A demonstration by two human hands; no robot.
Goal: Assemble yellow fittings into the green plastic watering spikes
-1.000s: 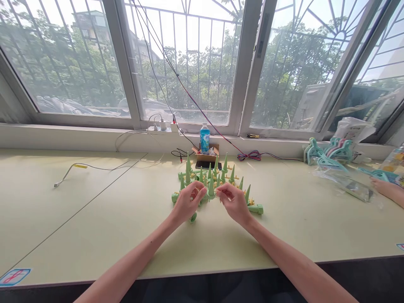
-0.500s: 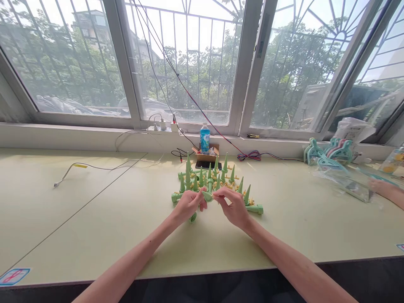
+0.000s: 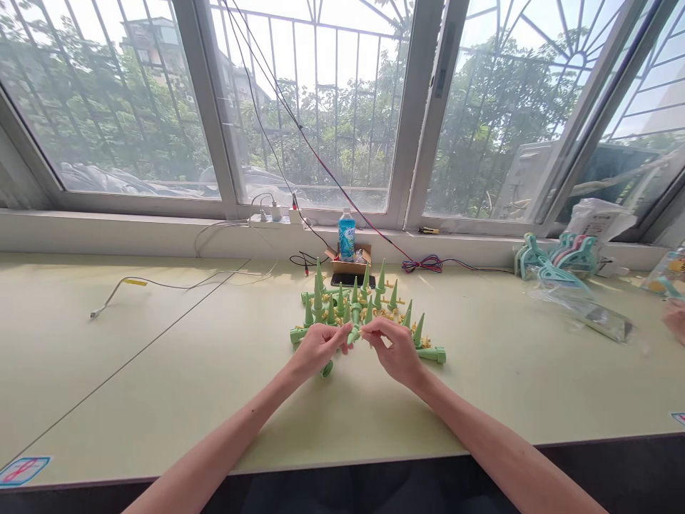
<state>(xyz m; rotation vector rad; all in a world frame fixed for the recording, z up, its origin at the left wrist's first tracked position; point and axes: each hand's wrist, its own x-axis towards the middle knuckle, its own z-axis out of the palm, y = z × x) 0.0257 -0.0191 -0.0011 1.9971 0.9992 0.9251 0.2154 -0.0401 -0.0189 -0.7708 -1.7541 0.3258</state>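
My left hand (image 3: pixel 317 350) is closed, thumb and fingers pinching a green plant watering spike (image 3: pixel 353 334) whose tip points down toward me. My right hand (image 3: pixel 393 348) is closed in a pinch at the spike's right side, on a small yellow valve mostly hidden by the fingertips. Just beyond my hands, several green watering spikes (image 3: pixel 317 296) stand upright with their points up. Small yellow valves (image 3: pixel 393 310) lie or stick out among them. A green spike (image 3: pixel 432 354) lies on its side to the right, and a round green end (image 3: pixel 327 368) shows below my left wrist.
Behind the spikes are a dark phone (image 3: pixel 354 280) and a small cardboard box (image 3: pixel 364 265) with a blue bottle (image 3: pixel 347 235). Coiled cable (image 3: pixel 422 264) lies near the sill. Small hangers (image 3: pixel 567 264) and a plastic bag are at right, beside another person's hand (image 3: pixel 675 318).
The held spike has turned in my fingers, its tip swinging from the left to downward. My hands barely shift. The other person's hand has moved right, toward the frame edge.
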